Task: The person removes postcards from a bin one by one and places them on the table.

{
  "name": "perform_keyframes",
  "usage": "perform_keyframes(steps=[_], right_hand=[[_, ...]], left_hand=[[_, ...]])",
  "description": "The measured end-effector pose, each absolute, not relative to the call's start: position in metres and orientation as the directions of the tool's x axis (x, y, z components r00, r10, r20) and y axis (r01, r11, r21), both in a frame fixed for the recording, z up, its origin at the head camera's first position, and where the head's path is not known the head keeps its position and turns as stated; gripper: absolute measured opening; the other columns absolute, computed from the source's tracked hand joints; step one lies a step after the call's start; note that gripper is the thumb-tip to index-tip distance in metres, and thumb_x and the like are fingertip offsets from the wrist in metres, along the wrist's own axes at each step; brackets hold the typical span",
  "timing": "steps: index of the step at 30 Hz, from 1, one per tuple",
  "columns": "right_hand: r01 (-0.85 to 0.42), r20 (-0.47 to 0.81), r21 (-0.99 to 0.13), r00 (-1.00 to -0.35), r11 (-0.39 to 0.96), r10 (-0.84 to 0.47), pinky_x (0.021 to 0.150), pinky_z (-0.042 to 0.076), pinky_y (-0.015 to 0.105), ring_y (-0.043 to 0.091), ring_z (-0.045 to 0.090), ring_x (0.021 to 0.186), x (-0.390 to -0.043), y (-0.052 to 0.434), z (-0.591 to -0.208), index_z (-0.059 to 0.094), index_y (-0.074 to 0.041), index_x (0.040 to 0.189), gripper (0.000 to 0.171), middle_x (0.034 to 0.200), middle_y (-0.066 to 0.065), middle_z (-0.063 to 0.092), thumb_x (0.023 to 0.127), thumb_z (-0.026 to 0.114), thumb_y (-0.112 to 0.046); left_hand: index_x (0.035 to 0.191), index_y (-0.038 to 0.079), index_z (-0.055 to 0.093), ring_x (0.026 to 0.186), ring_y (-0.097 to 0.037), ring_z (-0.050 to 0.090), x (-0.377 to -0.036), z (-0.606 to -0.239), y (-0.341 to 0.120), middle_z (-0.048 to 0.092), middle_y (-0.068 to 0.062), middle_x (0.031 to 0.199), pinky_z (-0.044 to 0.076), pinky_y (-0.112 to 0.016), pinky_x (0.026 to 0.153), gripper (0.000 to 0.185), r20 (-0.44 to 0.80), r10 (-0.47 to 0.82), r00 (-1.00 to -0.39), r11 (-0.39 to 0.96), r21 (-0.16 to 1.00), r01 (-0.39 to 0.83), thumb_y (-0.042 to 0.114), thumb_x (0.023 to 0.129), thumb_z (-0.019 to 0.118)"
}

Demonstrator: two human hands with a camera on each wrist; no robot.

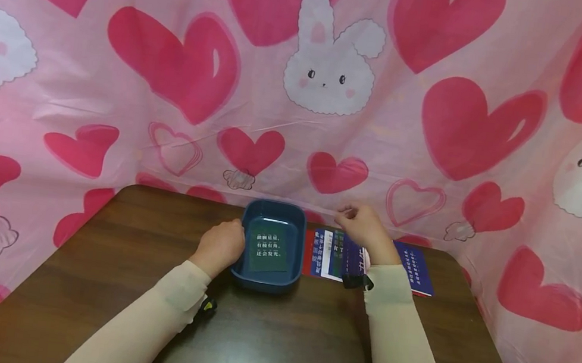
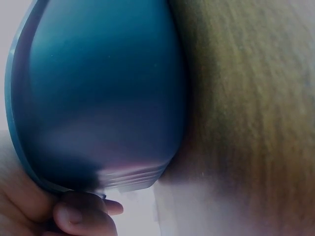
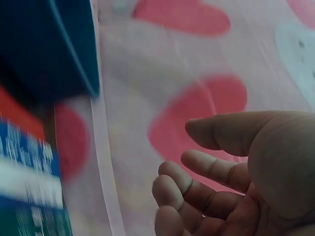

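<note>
A dark blue plastic basin [image 1: 266, 286] sits near the table's back edge. Inside it lies a green card [image 1: 269, 249] with white printed characters. My left hand [image 1: 220, 246] grips the basin's left rim, its thumb and fingers pinching the edge in the left wrist view. To the right, my right hand [image 1: 366, 229] hovers over several overlapping printed cards [image 1: 318, 255], its fingers loosely bent and holding nothing. The right wrist view shows this hand [image 3: 216, 182] in the air, apart from the basin [image 3: 44, 44]. My right forearm hides part of the cards.
The brown wooden table [image 1: 272, 347] stands against a pink cloth [image 1: 256, 111] printed with hearts and rabbits, which surrounds its back and sides. A blue card [image 1: 415, 267] with white text lies to the right of my right wrist.
</note>
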State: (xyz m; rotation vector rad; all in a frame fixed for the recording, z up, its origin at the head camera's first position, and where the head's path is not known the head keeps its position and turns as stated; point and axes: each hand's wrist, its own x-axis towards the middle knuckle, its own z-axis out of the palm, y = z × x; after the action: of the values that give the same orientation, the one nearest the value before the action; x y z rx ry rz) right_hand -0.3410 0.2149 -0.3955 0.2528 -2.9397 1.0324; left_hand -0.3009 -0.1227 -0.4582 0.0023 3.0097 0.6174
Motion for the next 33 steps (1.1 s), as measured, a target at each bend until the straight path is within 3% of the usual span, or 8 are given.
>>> perform_keyframes(steps=[4, 10, 12, 15, 18, 23, 29, 33], right_hand=[[-0.211, 0.049, -0.645, -0.971, 0.735, -0.235, 0.101, 0.068, 0.053, 0.037, 0.075, 0.115, -0.339, 0.18, -0.391, 0.072, -0.002, 0.144, 0.047, 0.133, 0.023, 0.078, 0.108, 0.073, -0.033], [-0.207, -0.028, -0.661, -0.953, 0.721, -0.3, 0.088, 0.071, 0.042, 0.03, 0.08, 0.096, -0.346, 0.121, -0.382, 0.069, -0.001, 0.148, 0.051, 0.126, 0.02, 0.08, 0.107, 0.079, -0.031], [-0.212, -0.058, -0.605, -0.95, 0.768, -0.308, 0.089, 0.071, 0.042, 0.03, 0.08, 0.093, -0.35, 0.102, -0.383, 0.07, -0.002, 0.148, 0.054, 0.125, 0.019, 0.081, 0.106, 0.08, -0.033], [-0.235, -0.096, -0.491, -0.942, 0.839, -0.321, 0.101, 0.069, 0.047, 0.031, 0.08, 0.105, -0.355, 0.077, -0.391, 0.07, -0.002, 0.15, 0.059, 0.133, 0.019, 0.08, 0.104, 0.082, -0.037], [-0.277, -0.102, -0.359, -0.938, 0.891, -0.332, 0.103, 0.068, 0.049, 0.025, 0.077, 0.101, -0.381, 0.058, -0.42, 0.076, -0.005, 0.136, 0.054, 0.124, 0.012, 0.082, 0.098, 0.086, -0.043], [-0.276, -0.16, -0.249, -0.934, 0.928, -0.321, 0.092, 0.069, 0.045, 0.015, 0.071, 0.083, -0.426, 0.04, -0.469, 0.08, -0.011, 0.113, 0.05, 0.101, 0.0, 0.079, 0.089, 0.095, -0.052], [-0.236, -0.138, -0.207, -0.954, 0.949, -0.267, 0.087, 0.071, 0.045, 0.019, 0.076, 0.089, -0.408, 0.025, -0.464, 0.087, -0.015, 0.116, 0.057, 0.111, 0.002, 0.086, 0.082, 0.099, -0.058], [-0.216, -0.122, -0.181, -0.963, 0.96, -0.239, 0.086, 0.072, 0.046, 0.021, 0.078, 0.092, -0.386, 0.018, -0.453, 0.089, -0.014, 0.114, 0.043, 0.117, 0.004, 0.087, 0.087, 0.097, -0.046]], left_hand=[[0.129, -0.003, 0.072, 0.081, -0.033, 0.074, -0.3, -0.459, -0.123, 0.08, -0.021, 0.106, 0.071, -0.062, 0.086, 0.035, -0.063, 0.022, -0.998, 0.92, 0.393, -0.005, 0.024, 0.117, 0.053], [0.129, -0.003, 0.071, 0.082, -0.034, 0.075, -0.299, -0.458, -0.124, 0.08, -0.021, 0.107, 0.071, -0.062, 0.086, 0.034, -0.063, 0.025, -0.998, 0.917, 0.398, -0.002, 0.023, 0.116, 0.055], [0.129, -0.003, 0.071, 0.082, -0.034, 0.075, -0.299, -0.458, -0.124, 0.08, -0.022, 0.107, 0.071, -0.063, 0.086, 0.034, -0.07, 0.023, -0.997, 0.917, 0.399, -0.007, 0.024, 0.116, 0.055], [0.13, -0.003, 0.07, 0.082, -0.034, 0.075, -0.299, -0.458, -0.123, 0.08, -0.022, 0.106, 0.071, -0.062, 0.084, 0.035, -0.079, 0.021, -0.997, 0.917, 0.398, -0.013, 0.025, 0.117, 0.054], [0.128, -0.002, 0.071, 0.08, -0.034, 0.074, -0.299, -0.458, -0.122, 0.079, -0.021, 0.104, 0.071, -0.062, 0.082, 0.035, -0.079, 0.018, -0.997, 0.914, 0.405, -0.016, 0.026, 0.117, 0.054], [0.125, -0.003, 0.073, 0.081, -0.035, 0.075, -0.297, -0.462, -0.122, 0.08, -0.022, 0.106, 0.071, -0.063, 0.081, 0.035, -0.04, 0.028, -0.999, 0.912, 0.411, 0.009, 0.024, 0.117, 0.051], [0.121, -0.003, 0.074, 0.08, -0.038, 0.076, -0.296, -0.46, -0.122, 0.08, -0.024, 0.102, 0.07, -0.063, 0.077, 0.033, -0.001, 0.027, -1.0, 0.916, 0.4, 0.024, 0.021, 0.116, 0.051], [0.118, -0.002, 0.074, 0.079, -0.038, 0.076, -0.296, -0.46, -0.122, 0.08, -0.023, 0.101, 0.07, -0.063, 0.076, 0.033, 0.004, 0.027, -1.0, 0.918, 0.396, 0.026, 0.021, 0.115, 0.051]])
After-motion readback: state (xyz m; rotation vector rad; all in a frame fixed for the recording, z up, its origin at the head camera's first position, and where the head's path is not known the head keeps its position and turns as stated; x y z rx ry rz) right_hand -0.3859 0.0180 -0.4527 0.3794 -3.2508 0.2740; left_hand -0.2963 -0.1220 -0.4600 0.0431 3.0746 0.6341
